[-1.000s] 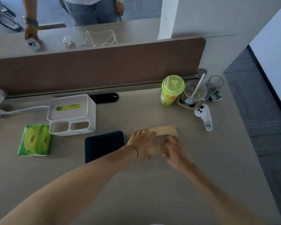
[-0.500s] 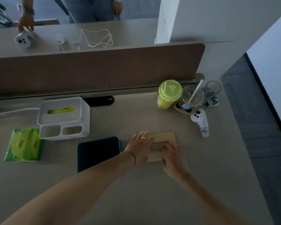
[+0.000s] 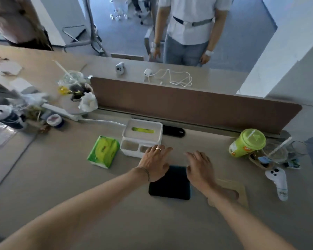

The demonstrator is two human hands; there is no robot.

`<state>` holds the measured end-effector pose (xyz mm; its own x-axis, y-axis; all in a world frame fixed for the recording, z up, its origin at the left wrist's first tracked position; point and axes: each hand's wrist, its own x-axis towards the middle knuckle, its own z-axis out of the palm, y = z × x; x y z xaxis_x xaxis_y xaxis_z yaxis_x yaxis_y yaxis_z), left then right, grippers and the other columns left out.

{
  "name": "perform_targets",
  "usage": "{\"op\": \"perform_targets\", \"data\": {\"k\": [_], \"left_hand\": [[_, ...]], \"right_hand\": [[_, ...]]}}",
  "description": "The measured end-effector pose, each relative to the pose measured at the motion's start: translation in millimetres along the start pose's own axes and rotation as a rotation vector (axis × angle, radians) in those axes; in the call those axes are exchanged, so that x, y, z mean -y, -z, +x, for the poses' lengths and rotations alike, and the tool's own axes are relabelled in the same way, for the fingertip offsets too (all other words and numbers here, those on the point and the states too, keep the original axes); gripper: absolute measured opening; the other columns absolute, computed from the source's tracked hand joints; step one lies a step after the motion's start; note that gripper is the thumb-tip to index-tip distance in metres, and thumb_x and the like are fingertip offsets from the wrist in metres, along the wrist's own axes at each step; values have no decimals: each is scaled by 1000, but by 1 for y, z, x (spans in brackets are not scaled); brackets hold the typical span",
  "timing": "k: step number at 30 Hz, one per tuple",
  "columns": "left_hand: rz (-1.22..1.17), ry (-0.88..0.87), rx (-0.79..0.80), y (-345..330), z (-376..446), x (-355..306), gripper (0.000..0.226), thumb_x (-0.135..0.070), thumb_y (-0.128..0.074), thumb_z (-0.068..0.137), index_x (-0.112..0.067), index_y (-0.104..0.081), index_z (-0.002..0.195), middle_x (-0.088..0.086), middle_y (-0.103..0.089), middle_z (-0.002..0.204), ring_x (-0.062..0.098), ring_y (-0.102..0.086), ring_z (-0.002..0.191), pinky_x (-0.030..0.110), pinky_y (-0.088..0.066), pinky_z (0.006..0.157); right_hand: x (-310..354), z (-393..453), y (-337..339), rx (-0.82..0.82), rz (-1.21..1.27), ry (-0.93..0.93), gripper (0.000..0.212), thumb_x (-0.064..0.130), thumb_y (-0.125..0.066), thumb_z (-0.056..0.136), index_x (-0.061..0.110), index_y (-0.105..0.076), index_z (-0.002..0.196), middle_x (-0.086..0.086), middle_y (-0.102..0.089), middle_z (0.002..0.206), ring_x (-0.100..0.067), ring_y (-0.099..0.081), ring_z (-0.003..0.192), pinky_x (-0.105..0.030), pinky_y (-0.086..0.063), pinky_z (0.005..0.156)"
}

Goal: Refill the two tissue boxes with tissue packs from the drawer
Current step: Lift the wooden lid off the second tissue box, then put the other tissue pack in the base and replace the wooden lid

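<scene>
Beige desk [image 3: 61,186], brown divider behind. Left hand [image 3: 154,162] and right hand [image 3: 200,167] both spread, empty, over dark box [image 3: 170,184]. White tissue box [image 3: 141,137] just ahead; green tissue pack [image 3: 103,151] beside it, wooden lid [image 3: 237,192] right.

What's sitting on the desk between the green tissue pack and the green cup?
In the head view, the white tissue box lies between the green tissue pack and the green cup, with bare desk right of it.

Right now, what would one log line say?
hands: left, right open, empty | above dark box | green pack untouched | wooden lid aside
</scene>
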<state>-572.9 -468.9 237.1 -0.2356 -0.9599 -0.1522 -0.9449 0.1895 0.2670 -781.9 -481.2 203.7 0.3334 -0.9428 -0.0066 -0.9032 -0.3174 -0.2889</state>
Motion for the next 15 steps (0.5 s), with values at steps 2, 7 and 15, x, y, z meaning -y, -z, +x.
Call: {"op": "perform_targets", "data": {"k": [2,7,15], "left_hand": [[7,92,-28,10,-16,40,63,-34,-56,89,-23,-38,147,11,-48,138,32,-45,128,42,-35,107],[69,296,-12,21,-57,134,72,-47,-59,83,-27,-36,148,10,-45,142,31,-41,133,39,-35,106],[-11,671,45,0,-79,222,98,-62,-66,73,-30,-21,155,11,-26,157,30,-28,141,41,-38,103]], "right_hand": [[37,23,-7,10,34,87,54,9,-68,80,18,-60,133,-2,-62,117,-28,-56,110,-40,-49,94],[129,71,-32,48,55,206,48,8,-67,75,14,-66,122,-6,-64,109,-32,-58,99,-43,-51,85],[211,113,-61,147,-70,340,48,16,-65,72,16,-65,120,-7,-64,105,-32,-58,94,-42,-49,80]]}}
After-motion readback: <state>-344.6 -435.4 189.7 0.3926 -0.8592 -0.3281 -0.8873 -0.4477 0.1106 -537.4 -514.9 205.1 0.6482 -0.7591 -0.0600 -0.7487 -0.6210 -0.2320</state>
